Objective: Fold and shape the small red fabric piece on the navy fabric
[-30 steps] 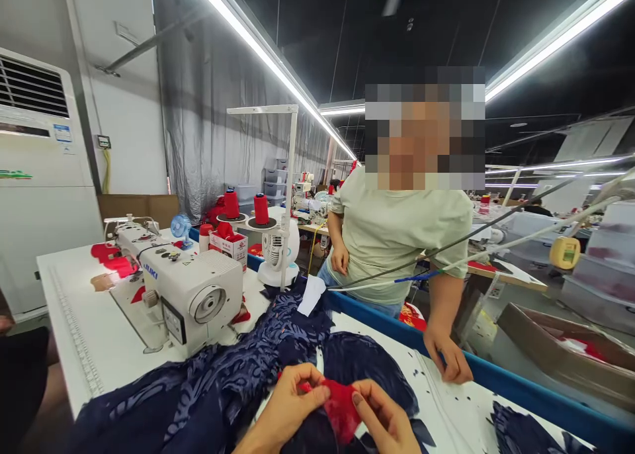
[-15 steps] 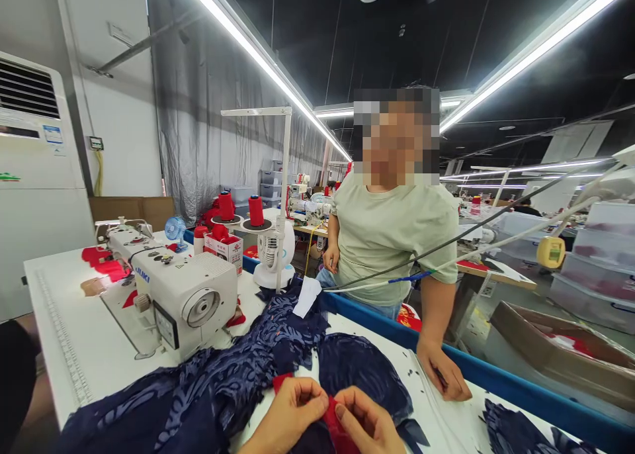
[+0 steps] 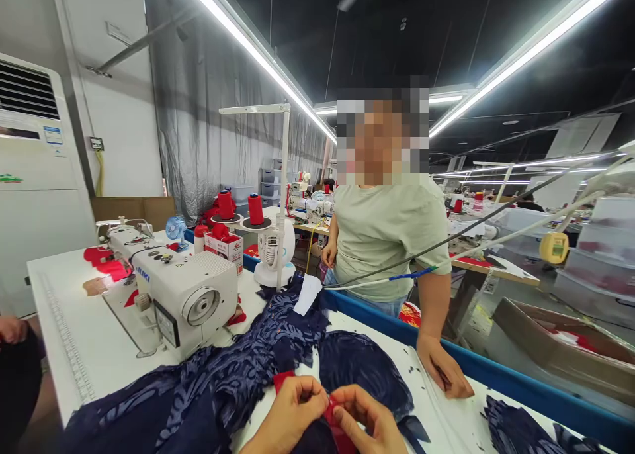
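Note:
Both of my hands are at the bottom middle of the head view, fingertips close together. My left hand (image 3: 296, 408) pinches a strip of red fabric (image 3: 339, 434) between thumb and forefinger. My right hand (image 3: 366, 417) grips the same strip just to the right, thumb pressed on it. Part of the red strip hangs below the fingers, and a red corner shows behind the left hand. Under and around the hands lies dark navy patterned fabric (image 3: 208, 381), with another rounded navy piece (image 3: 364, 371) just beyond them on the white table (image 3: 59, 308).
A white sewing machine (image 3: 183, 288) stands at left. Red thread spools (image 3: 255, 209) and a small white fan (image 3: 270, 252) are behind it. Across the table a co-worker (image 3: 387, 235) leans one hand on the edge. More navy fabric (image 3: 520, 427) lies at right; a cardboard box (image 3: 560, 348) stands beyond.
My hands stay almost in place on the red strip, with only slight finger movement. The co-worker's head and upper body have shifted a little to the left.

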{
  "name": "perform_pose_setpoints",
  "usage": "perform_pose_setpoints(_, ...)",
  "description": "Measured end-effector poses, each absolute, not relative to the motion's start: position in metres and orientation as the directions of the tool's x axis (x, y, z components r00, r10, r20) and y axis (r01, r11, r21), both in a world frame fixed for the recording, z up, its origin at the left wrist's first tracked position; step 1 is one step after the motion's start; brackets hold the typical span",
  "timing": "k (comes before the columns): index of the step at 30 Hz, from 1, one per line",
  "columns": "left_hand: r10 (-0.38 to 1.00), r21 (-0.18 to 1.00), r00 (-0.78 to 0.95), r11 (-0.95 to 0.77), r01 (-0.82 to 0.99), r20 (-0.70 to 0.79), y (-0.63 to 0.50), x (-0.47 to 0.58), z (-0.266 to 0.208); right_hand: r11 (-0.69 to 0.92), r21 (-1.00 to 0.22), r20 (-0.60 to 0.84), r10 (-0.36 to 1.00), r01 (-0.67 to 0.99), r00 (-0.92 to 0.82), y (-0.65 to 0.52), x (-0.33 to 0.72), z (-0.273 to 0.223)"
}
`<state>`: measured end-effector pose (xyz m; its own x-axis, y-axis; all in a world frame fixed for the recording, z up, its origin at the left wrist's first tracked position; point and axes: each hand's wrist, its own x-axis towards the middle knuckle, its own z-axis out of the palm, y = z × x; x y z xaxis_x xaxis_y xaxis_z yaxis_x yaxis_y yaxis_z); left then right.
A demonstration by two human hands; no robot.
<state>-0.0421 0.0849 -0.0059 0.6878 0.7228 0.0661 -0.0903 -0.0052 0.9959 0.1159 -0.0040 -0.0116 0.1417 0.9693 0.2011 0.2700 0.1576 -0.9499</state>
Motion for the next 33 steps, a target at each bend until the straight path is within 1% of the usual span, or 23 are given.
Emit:
perform_pose_setpoints(4,0.730,0.997,0.680,-0.021,-0.069,0.063,0.083,-0.042,-0.007,0.165,-0.939,0.216,0.966,0.303,0.144,-0.006,0.115,-0.013)
perform_pose_setpoints(9,0.736,0.998,0.674,-0.038,-0.044,0.058,0.081,-0.042,-0.007,0.131,-0.959,0.178,0.968,0.250,0.178,-0.004,0.113,-0.015)
perform_pose_setpoints(15,0.732,0.999,0.679,-0.033,-0.043,0.054,0.080,-0.042,-0.002,0.139,-0.957,0.186,0.967,0.255,0.172,-0.004,0.110,-0.011)
perform_pose_setpoints(18,0.726,0.999,0.686,-0.027,-0.036,0.044,0.079,-0.041,-0.001,0.138,-0.964,0.189,0.958,0.228,0.216,-0.004,0.108,-0.011)
perform_pose_setpoints(25,0.707,0.996,0.703,-0.092,-0.023,0.081,0.077,-0.043,0.003,0.136,-0.973,0.175,0.962,0.189,0.210,-0.006,0.109,-0.010)
perform_pose_setpoints(29,0.711,0.997,0.700,-0.068,-0.033,0.072,0.077,-0.042,0.003,0.150,-0.958,0.194,0.966,0.244,0.169,-0.006,0.111,-0.008)
perform_pose_setpoints(33,0.730,0.998,0.682,0.013,-0.067,0.037,0.080,-0.041,0.000,0.181,-0.936,0.230,0.963,0.303,0.137,-0.005,0.113,-0.009)
